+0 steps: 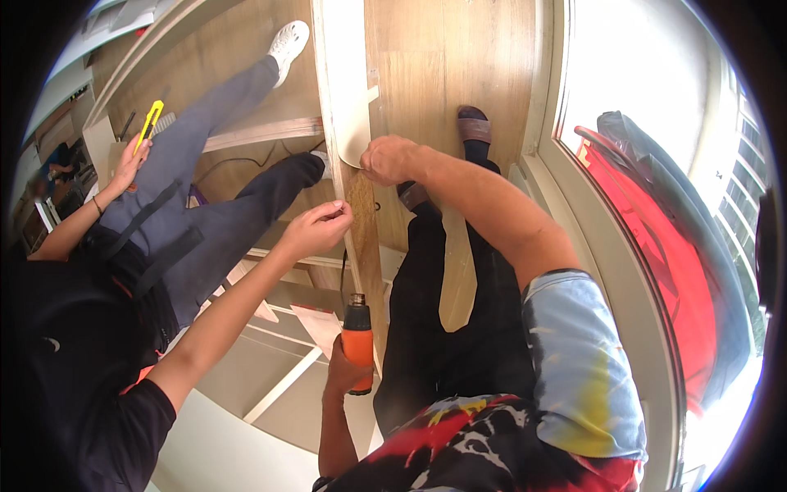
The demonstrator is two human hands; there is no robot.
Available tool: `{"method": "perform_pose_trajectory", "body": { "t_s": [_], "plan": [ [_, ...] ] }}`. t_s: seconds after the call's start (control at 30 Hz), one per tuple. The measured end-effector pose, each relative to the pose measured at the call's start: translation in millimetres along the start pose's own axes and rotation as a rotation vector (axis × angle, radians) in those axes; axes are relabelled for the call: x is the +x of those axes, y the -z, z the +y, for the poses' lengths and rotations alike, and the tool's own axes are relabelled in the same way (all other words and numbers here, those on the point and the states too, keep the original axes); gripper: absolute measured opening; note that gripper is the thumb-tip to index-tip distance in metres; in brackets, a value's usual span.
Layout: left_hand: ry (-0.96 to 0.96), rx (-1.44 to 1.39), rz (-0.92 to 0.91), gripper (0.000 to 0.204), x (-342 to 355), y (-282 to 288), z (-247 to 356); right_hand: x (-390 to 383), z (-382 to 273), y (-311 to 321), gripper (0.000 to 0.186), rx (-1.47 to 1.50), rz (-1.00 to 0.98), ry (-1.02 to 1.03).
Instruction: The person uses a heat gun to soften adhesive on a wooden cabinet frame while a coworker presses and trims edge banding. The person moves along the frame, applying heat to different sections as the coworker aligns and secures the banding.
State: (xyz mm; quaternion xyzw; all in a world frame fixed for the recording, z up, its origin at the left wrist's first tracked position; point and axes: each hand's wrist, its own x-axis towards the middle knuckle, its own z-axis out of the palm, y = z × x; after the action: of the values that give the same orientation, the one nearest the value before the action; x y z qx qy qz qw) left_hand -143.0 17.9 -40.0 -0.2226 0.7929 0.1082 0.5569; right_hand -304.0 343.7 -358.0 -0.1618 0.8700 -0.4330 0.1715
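Note:
My left hand is wrapped around an orange and black heat gun, its metal nozzle pointing away from me along the wooden panel's edge. My right hand is closed with its fingers at the curved loose end of a white sheet strip, which lies along the panel top. Past that end, bare brown wood shows. To the left, a co-worker's hand is at the panel's edge. The co-worker's other hand holds a yellow utility knife, away from the strip.
An open wooden frame with crossbars stands left of the panel, the co-worker's legs among its bars. A dark cable lies on the wood-look floor. At the right are a window sill and a red bundle beyond it.

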Motion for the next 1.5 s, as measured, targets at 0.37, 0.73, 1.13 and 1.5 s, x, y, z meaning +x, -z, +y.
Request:
{"method": "perform_pose_trajectory", "body": {
  "t_s": [0.37, 0.73, 1.13, 1.5],
  "plan": [
    [-0.446, 0.058, -0.24, 0.093, 36, 37, 104, -112, -134, -52, 0.026, 0.574, 0.423, -0.623],
    [-0.383, -0.574, -0.466, 0.053, 83, -52, 166, -215, -277, -90, 0.136, 1.238, 0.728, -0.78],
    [-0.407, -0.136, -0.143, 0.059, 140, -88, 182, -246, -160, -113, 0.089, 1.208, 0.828, -0.84],
    [-0.579, 0.362, 0.738, 0.055, 195, -21, 219, -242, -115, -98, 0.079, 1.415, 1.0, -0.693]
  ]
}}
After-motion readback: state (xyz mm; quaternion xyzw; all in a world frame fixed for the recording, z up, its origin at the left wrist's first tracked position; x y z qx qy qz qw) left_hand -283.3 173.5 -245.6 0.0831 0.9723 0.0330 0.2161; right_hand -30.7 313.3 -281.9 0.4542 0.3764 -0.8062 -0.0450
